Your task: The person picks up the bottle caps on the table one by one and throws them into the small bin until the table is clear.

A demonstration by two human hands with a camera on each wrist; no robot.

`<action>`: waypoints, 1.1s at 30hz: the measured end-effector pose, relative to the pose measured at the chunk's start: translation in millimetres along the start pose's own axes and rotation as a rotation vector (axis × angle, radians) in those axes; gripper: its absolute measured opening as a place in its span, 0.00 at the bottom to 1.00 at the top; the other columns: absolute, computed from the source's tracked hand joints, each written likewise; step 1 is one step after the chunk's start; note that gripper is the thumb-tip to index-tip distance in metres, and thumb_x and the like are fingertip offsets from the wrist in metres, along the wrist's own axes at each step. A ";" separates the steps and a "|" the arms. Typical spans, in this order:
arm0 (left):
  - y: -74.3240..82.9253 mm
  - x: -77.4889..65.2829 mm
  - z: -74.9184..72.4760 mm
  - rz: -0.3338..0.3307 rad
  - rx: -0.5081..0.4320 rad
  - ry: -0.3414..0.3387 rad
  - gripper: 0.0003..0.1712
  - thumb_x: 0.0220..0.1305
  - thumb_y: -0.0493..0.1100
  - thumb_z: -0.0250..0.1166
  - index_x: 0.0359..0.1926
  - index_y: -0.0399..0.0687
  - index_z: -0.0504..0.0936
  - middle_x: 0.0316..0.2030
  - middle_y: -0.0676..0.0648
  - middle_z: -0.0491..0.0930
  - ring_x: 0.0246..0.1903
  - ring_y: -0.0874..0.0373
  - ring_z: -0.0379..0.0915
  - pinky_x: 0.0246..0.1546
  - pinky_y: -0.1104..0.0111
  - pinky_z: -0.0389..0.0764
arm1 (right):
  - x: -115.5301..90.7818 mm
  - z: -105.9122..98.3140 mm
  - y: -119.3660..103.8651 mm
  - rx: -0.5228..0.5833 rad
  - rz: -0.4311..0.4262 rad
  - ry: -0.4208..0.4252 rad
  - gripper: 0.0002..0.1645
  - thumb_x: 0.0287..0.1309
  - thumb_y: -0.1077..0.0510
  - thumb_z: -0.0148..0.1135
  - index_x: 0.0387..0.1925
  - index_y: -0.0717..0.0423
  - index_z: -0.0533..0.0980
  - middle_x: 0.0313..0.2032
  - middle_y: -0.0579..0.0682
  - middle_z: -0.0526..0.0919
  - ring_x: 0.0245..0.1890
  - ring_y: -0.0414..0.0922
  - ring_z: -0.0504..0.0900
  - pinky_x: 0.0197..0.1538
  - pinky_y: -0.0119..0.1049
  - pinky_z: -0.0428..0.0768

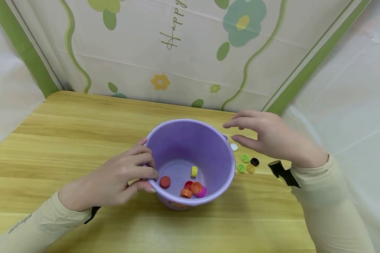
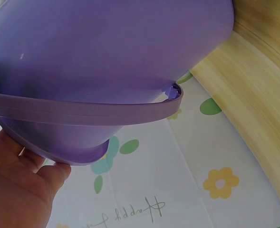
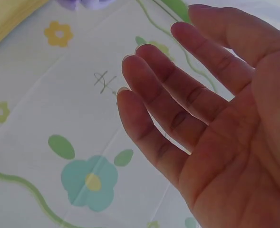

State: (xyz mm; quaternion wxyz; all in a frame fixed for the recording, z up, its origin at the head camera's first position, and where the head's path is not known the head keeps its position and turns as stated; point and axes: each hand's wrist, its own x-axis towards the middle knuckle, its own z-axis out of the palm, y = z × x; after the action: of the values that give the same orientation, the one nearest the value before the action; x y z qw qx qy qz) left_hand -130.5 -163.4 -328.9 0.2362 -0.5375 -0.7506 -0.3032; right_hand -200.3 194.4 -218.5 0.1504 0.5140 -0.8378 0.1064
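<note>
A purple plastic bucket (image 1: 190,140) stands on the table, its mouth facing up toward the head camera. Inside lie a red bottle cap (image 1: 165,182), a yellow cap (image 1: 194,171), a magenta cap (image 1: 201,192) and several orange and red ones. My left hand (image 1: 123,175) grips the bucket's left rim, fingers over the edge. Its fingers also show at the rim in the left wrist view, below the purple handle (image 2: 82,110). Beyond the right rim, my right hand (image 1: 266,135) is raised with loosely bent, spread fingers; the right wrist view shows its palm holding nothing.
Right of the bucket, a white cap (image 1: 234,147), a black cap (image 1: 254,161), a yellow-orange cap (image 1: 250,168) and two green caps, one a light green cap (image 1: 245,158), lie on the wooden table (image 1: 82,140). A flower-printed curtain (image 1: 190,63) hangs behind the table.
</note>
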 end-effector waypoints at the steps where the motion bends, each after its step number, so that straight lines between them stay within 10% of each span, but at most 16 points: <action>1: 0.0 0.1 -0.1 0.002 0.002 0.001 0.17 0.74 0.55 0.53 0.38 0.52 0.82 0.35 0.54 0.73 0.43 0.56 0.67 0.70 0.46 0.56 | -1.8 -2.2 1.2 -0.006 0.002 0.008 0.24 0.48 0.65 0.75 0.49 0.52 0.82 0.43 0.46 0.82 0.37 0.41 0.81 0.34 0.38 0.80; 33: 0.5 -0.3 0.1 -0.005 -0.003 -0.011 0.16 0.74 0.55 0.53 0.38 0.52 0.82 0.35 0.54 0.73 0.44 0.56 0.67 0.70 0.46 0.56 | -66.1 9.3 36.1 0.003 0.166 -0.018 0.25 0.49 0.67 0.74 0.51 0.53 0.82 0.43 0.40 0.84 0.36 0.40 0.81 0.37 0.34 0.80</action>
State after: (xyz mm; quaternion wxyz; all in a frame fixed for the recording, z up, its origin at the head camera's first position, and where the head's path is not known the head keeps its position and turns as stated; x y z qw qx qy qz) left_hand -129.9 -163.4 -329.1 0.2305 -0.5378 -0.7527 -0.3017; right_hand -205.7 262.3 -251.9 0.1328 0.4441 -0.8786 0.1150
